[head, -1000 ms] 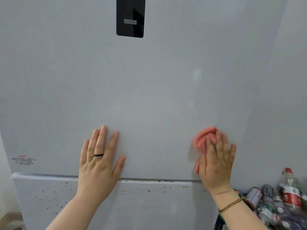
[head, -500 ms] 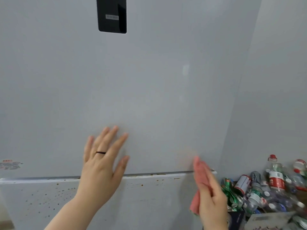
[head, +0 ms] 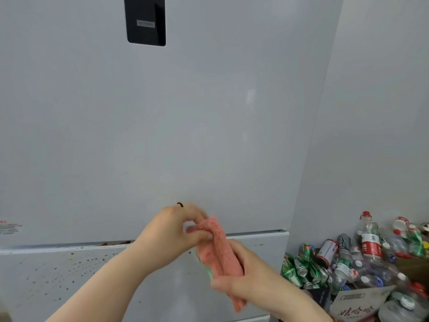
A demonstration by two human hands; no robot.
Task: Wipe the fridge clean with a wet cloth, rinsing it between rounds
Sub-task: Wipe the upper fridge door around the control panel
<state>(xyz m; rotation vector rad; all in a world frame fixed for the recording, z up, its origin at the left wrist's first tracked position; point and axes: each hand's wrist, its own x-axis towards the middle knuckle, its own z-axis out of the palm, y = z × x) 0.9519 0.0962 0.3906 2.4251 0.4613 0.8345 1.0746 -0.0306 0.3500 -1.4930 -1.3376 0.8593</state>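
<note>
Pink cloth (head: 219,252) sits bunched lengthwise just in front of the fridge (head: 162,135), about where its upper and lower doors meet. The left hand (head: 171,231) pinches the top end between curled fingers and thumb, and the right hand (head: 243,275) wraps round the lower half. Both forearms reach up from below with the wrists close together, and tbh the red-printed sticker (head: 9,227) at the fridge's left edge and the label on its black panel (head: 145,19) are too blurry to read.

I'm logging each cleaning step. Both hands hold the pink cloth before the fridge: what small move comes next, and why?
Probably fold the pink cloth into a flat pad with a fresh face. The left hand pinches its top edge, the right hand grips its lower part, and brown specks dot the lower door.
</note>
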